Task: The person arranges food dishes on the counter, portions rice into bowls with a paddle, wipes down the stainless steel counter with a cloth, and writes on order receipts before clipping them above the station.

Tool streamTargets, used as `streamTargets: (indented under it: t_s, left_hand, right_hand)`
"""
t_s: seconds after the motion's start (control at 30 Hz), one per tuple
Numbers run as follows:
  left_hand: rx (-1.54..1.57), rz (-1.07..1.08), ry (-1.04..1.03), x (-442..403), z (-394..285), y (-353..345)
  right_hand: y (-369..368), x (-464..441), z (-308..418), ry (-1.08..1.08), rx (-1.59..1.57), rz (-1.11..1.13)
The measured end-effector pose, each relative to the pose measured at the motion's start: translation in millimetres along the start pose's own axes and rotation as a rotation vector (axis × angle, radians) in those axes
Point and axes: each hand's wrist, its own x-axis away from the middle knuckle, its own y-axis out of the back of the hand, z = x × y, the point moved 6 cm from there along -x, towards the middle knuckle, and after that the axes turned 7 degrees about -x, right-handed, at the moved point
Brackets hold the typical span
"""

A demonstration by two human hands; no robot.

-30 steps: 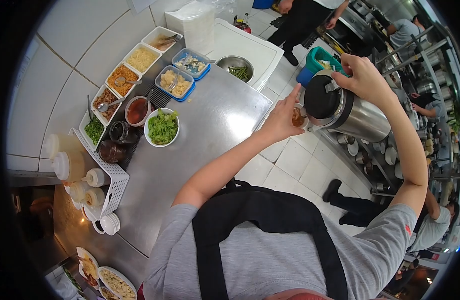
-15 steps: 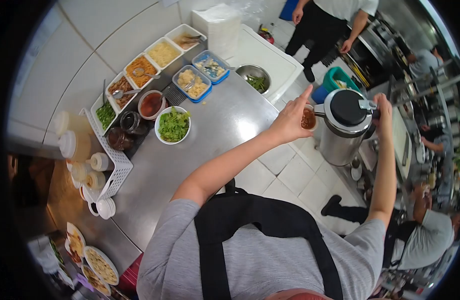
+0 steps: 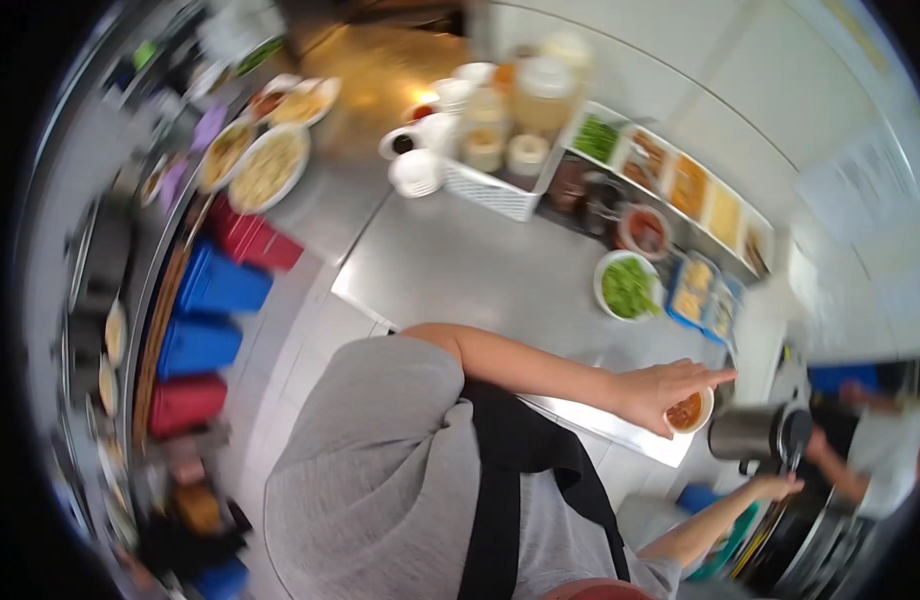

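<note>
My left hand [image 3: 665,392] is closed around a small white cup [image 3: 688,410] with reddish-brown, chunky contents, over the front edge of the steel table [image 3: 480,265]. To its right, my right hand [image 3: 777,487] is at the handle side of a steel thermal jug [image 3: 750,434] with a black lid. The jug lies tilted, and blur hides how the fingers sit on it. A white bowl of green leaves [image 3: 628,286] stands on the table behind my left forearm.
Topping trays [image 3: 688,187], a sauce jar [image 3: 645,231] and a white basket [image 3: 492,192] of bottles line the wall side. Oval plates of food [image 3: 270,168] stand at the upper left. Blue bins [image 3: 198,345] are below them. A person [image 3: 885,450] stands at the far right.
The view has swung round towards the left, bringing bins and plates into fuller view. The jug has been turned and moved apart from the cup, which stays in my left hand.
</note>
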Motion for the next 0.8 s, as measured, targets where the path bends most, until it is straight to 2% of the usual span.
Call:
streamTargets:
  t_s: [0.03,0.07,0.2,0.23,0.37,0.47,0.5,0.6,0.63,0.67,0.73,0.8]
  left_hand:
    - [-0.039,-0.055,0.025,15.4,0.2,16.3]
    - [-0.071,-0.101,0.042,31.9,1.8,31.2]
    - [-0.218,-0.308,0.121,103.4,-3.1,96.0]
    - [-0.24,-0.361,0.192,123.5,1.5,109.2]
    - [-0.407,-0.553,0.456,208.1,8.1,162.4]
    - [-0.486,-0.667,0.555,266.9,8.5,203.7]
    - [-0.508,-0.705,0.574,284.0,10.3,217.8]
    - [-0.539,-0.75,0.627,331.1,20.7,261.0]
    - [-0.605,-0.772,0.622,343.8,23.4,275.7]
    - [-0.647,-0.77,0.606,355.1,29.8,289.0]
    - [-0.731,-0.764,0.573,376.3,47.3,315.2]
    - [-0.742,-0.728,0.543,389.6,65.6,337.3]
  right_hand:
    - [-17.9,1.2,-9.7,-0.097,-0.038,-0.016]
    - [-27.0,5.9,-2.2,-0.17,0.057,-0.059]
    - [-75.3,9.7,6.4,-0.305,-0.124,-0.118]
    - [-82.0,16.9,1.7,-0.351,-0.164,-0.147]
    - [-101.5,34.7,28.1,-0.249,-0.07,0.08]
    - [-75.3,66.3,34.1,-0.401,-0.132,-0.263]
    - [-62.7,72.4,33.7,-0.31,-0.08,-0.392]
    - [-41.2,96.3,53.3,-0.08,-0.014,-0.311]
    - [-34.5,110.0,73.9,-0.038,-0.059,-0.163]
    - [-17.6,148.5,123.2,0.036,0.023,-0.106]
    - [7.1,210.9,189.3,0.141,-0.152,-0.005]
    - [20.8,274.0,235.4,0.127,-0.267,0.118]
